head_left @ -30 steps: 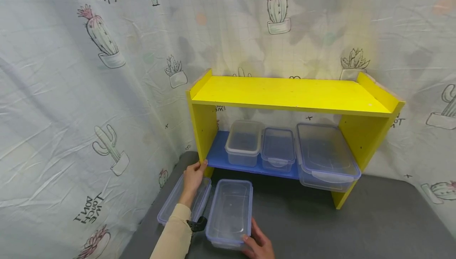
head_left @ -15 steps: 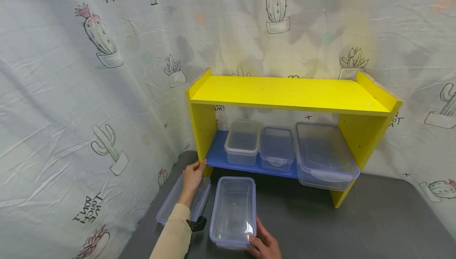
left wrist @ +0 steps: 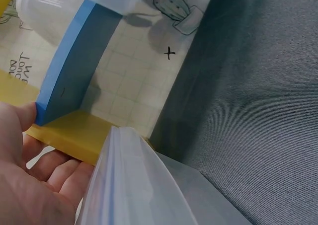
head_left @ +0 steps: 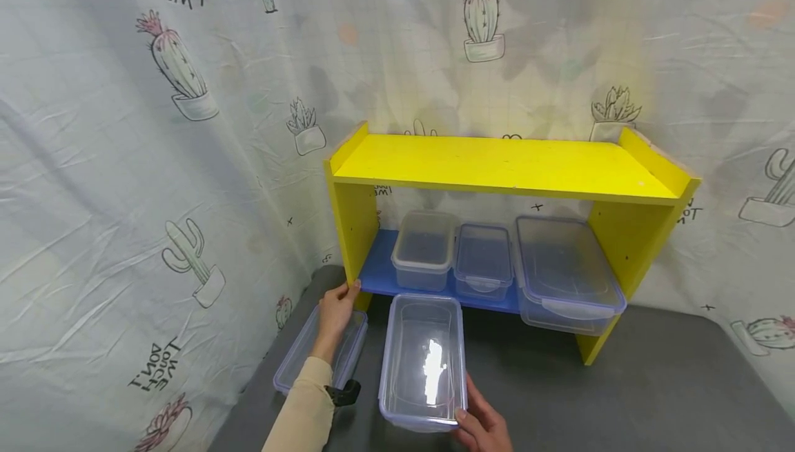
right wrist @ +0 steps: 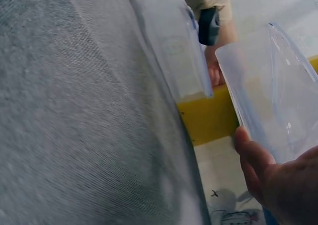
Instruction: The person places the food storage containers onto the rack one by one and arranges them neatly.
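Observation:
My right hand (head_left: 481, 421) grips a clear plastic food container (head_left: 417, 355) with a blue-rimmed lid by its near right corner. The container is lifted, and its far end overlaps the front edge of the blue shelf board (head_left: 380, 276) in the head view. Light glares off its lid. My left hand (head_left: 335, 314) holds the front left corner of the yellow shelf unit (head_left: 349, 231). In the left wrist view its thumb (left wrist: 25, 115) is on the blue board's end and the fingers curl by the yellow side panel (left wrist: 74, 140). Another lidded container (head_left: 297, 359) lies beneath the left forearm.
On the blue board stand a container with a whitish lid (head_left: 424, 248), a small blue-rimmed one (head_left: 484, 259) and a large one (head_left: 568, 269) that juts past the front edge. The unit stands on a dark grey table (head_left: 671, 376) before a cactus-print curtain (head_left: 397, 45).
My right hand has raised the container and moved it to the right and toward the shelf. The left hand stays at the shelf corner.

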`<state>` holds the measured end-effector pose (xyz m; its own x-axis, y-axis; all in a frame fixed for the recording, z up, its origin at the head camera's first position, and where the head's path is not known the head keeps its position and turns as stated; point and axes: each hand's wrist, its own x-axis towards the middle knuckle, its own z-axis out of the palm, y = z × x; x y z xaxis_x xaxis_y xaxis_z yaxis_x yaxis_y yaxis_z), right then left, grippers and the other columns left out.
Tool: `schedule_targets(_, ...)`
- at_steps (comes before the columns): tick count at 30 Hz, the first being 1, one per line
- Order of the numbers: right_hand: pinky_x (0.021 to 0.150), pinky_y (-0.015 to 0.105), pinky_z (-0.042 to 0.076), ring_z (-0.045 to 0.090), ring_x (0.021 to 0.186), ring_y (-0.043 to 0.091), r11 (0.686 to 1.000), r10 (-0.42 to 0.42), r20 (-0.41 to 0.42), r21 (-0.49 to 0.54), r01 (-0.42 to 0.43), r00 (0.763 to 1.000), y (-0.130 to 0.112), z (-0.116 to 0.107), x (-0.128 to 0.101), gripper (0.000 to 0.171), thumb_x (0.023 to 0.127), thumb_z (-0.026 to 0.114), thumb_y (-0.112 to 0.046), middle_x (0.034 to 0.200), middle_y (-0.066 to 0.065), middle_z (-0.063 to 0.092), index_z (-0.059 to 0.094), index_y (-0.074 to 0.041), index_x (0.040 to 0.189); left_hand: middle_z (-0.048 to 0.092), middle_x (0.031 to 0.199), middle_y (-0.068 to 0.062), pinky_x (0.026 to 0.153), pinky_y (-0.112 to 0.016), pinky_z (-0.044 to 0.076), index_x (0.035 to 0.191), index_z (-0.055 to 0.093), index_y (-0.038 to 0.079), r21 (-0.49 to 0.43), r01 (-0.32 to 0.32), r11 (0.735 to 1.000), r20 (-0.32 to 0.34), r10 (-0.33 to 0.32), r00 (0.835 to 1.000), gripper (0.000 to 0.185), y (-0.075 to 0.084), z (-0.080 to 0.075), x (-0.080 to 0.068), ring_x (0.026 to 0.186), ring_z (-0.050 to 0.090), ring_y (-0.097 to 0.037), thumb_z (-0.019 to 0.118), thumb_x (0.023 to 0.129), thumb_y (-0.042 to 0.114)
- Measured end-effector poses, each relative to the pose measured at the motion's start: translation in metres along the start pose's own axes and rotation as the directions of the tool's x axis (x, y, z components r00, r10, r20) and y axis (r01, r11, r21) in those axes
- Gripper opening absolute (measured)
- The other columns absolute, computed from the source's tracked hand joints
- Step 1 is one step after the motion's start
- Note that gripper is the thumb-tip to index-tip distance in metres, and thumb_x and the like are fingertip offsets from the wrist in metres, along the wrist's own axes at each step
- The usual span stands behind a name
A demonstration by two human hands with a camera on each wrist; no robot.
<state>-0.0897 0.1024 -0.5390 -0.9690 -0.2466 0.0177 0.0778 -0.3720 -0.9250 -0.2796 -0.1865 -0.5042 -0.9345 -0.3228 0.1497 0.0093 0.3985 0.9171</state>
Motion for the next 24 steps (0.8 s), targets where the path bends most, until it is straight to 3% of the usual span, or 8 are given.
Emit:
schedule_targets(1,0.089,0.035,0.053,0.061,0.11,0.006,1.0,0.001,-0.007,0.012,-0.001,1.0,-0.001,-0.001,-0.001,0.051,0.095,0.057,-0.013,0.154,0.024,0.029,0.048,-0.049,0.13,0.073,0.108,-0.01,0.073,-0.029,0.043,0.115,0.073,0.016,0.0,-0.001,1.0,-0.001,0.001,1.0,0.041,0.0,0.0,0.0,0.087,0.06,-0.022,0.062,0.092,0.049)
schedule_targets(3,0.088,0.036,0.053,0.062,0.11,0.006,0.999,-0.043,0.003,0.021,0.043,0.999,-0.003,-0.002,-0.003,0.055,0.095,0.056,-0.01,0.148,0.004,0.046,0.044,-0.043,0.138,0.073,0.108,-0.01,0.074,-0.03,0.044,0.115,0.073,0.016,0.003,-0.004,1.0,-0.003,0.004,1.0,0.042,0.0,0.0,0.0,0.087,0.06,-0.022,0.061,0.092,0.049)
schedule_targets(6,0.086,0.034,0.054,0.062,0.111,0.006,0.992,-0.128,0.041,0.029,0.127,0.991,-0.005,-0.003,-0.005,0.06,0.095,0.053,-0.004,0.131,-0.022,0.057,0.036,-0.027,0.148,0.073,0.11,-0.011,0.074,-0.031,0.045,0.116,0.073,0.016,0.011,-0.01,1.0,-0.007,0.01,1.0,0.042,0.0,0.0,0.0,0.089,0.062,-0.023,0.061,0.092,0.049)
schedule_targets(7,0.086,0.033,0.054,0.062,0.112,0.006,0.988,-0.151,0.061,0.033,0.149,0.987,-0.006,-0.003,-0.006,0.06,0.096,0.052,-0.002,0.128,-0.024,0.058,0.034,-0.022,0.15,0.073,0.11,-0.011,0.074,-0.031,0.045,0.116,0.073,0.016,0.013,-0.011,1.0,-0.008,0.011,1.0,0.043,0.0,0.0,0.0,0.089,0.062,-0.023,0.061,0.092,0.049)
schedule_targets(9,0.086,0.031,0.054,0.061,0.113,0.006,0.982,-0.19,0.087,0.033,0.188,0.978,-0.007,-0.003,-0.008,0.06,0.096,0.05,0.0,0.129,-0.023,0.059,0.031,-0.015,0.151,0.072,0.112,-0.012,0.074,-0.031,0.045,0.117,0.072,0.015,0.017,-0.015,1.0,-0.008,0.015,1.0,0.043,0.001,0.0,-0.001,0.089,0.062,-0.022,0.061,0.093,0.048)
schedule_targets(18,0.089,0.03,0.053,0.062,0.114,0.008,0.99,-0.135,0.095,0.06,0.13,0.986,-0.013,-0.014,-0.015,0.059,0.099,0.046,-0.006,0.128,-0.019,0.061,0.033,-0.031,0.15,0.073,0.104,-0.011,0.069,-0.03,0.04,0.116,0.073,0.017,0.03,-0.011,0.999,0.001,0.011,1.0,0.042,0.0,0.0,-0.001,0.081,0.056,-0.022,0.061,0.092,0.049)
schedule_targets(21,0.09,0.029,0.053,0.061,0.118,0.008,0.972,-0.223,0.15,0.108,0.209,0.963,-0.016,-0.016,-0.015,0.06,0.099,0.042,-0.001,0.133,-0.017,0.059,0.033,-0.03,0.151,0.072,0.102,-0.013,0.067,-0.029,0.04,0.117,0.072,0.016,0.033,-0.016,0.999,-0.003,0.016,1.0,0.043,-0.001,0.0,0.0,0.079,0.055,-0.021,0.061,0.092,0.05)
schedule_targets(24,0.091,0.029,0.053,0.059,0.121,0.009,0.937,-0.337,0.2,0.172,0.305,0.92,-0.02,-0.016,-0.015,0.062,0.099,0.037,0.007,0.139,-0.013,0.055,0.031,-0.026,0.152,0.072,0.099,-0.014,0.066,-0.029,0.04,0.116,0.073,0.016,0.035,-0.023,0.999,-0.01,0.024,1.0,0.043,-0.002,0.0,0.001,0.078,0.055,-0.021,0.061,0.092,0.049)
